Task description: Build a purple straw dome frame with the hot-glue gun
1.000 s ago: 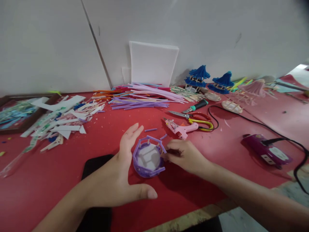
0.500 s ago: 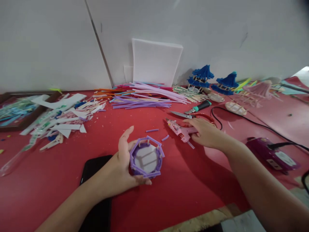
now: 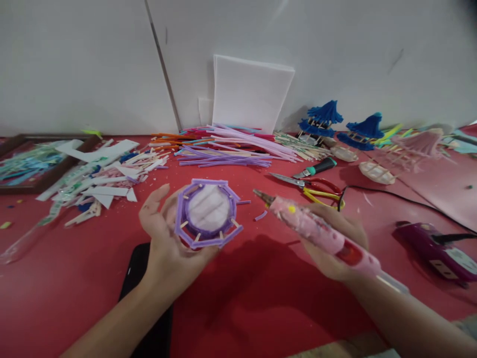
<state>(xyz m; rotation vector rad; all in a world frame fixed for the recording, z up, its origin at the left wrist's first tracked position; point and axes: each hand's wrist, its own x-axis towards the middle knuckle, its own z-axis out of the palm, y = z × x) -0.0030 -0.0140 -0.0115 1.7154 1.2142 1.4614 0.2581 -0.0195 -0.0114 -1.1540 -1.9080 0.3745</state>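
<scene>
My left hand (image 3: pixel 167 233) is closed round a small eight-sided frame of purple pipe cleaner (image 3: pixel 206 242), tilted so its pale round base and short wooden pegs face me. In my right hand (image 3: pixel 335 238) is a pink hot glue gun (image 3: pixel 320 231), its metal nozzle pointing left toward the frame but apart from it. A clear glue stick pokes out of its back end. Short cut purple pieces (image 3: pixel 261 216) lie on the red table between the two hands.
Behind my right hand lie scissors (image 3: pixel 290 180), red-and-yellow-handled pliers (image 3: pixel 322 191) and a cutter knife (image 3: pixel 316 167). Pipe cleaners (image 3: pixel 227 156) line the back. Blue-roofed models (image 3: pixel 359 130) stand at right, near a purple power strip (image 3: pixel 439 251). A black phone (image 3: pixel 139 268) lies under my left arm.
My right hand has lifted the glue gun off the table and turned it toward the frame. My left hand has raised the frame, tilted it and shifted it left.
</scene>
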